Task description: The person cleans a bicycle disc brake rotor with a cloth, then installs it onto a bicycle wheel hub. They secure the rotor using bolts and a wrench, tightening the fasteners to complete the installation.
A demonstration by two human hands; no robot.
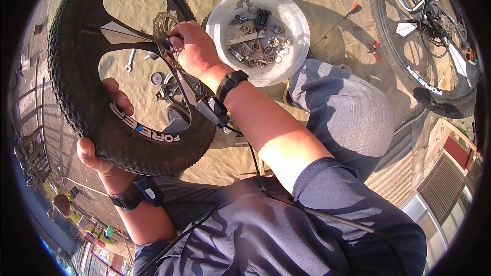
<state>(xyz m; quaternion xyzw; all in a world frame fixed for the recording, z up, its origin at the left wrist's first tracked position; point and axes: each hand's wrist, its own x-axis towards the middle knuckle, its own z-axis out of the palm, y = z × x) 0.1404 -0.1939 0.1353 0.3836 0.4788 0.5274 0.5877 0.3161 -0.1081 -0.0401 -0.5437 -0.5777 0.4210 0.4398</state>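
A bicycle wheel (74,96) with a knobby black tyre and broad molded spokes stands tilted before me. My left hand (94,157) grips its lower left side, thumb outside the tyre and fingers through the opening. At the center, a perforated brake disc (160,27) is fixed around the hub. My right hand (197,53) has its fingers bent together at the hub axle; anything small between the fingertips is hidden. Just right of that hand stands a white plastic tub (295,57) holding bearings, nuts, other small metal parts and a black bundle (262,19).
On the ground, a combination wrench (130,60) and round metal parts (157,78) show through the wheel's openings. Red-handled pliers (376,50) and a red-handled screwdriver (353,7) lie to the right. Beyond them is a bicycle (416,4). A black cable (253,157) runs from my right wrist.
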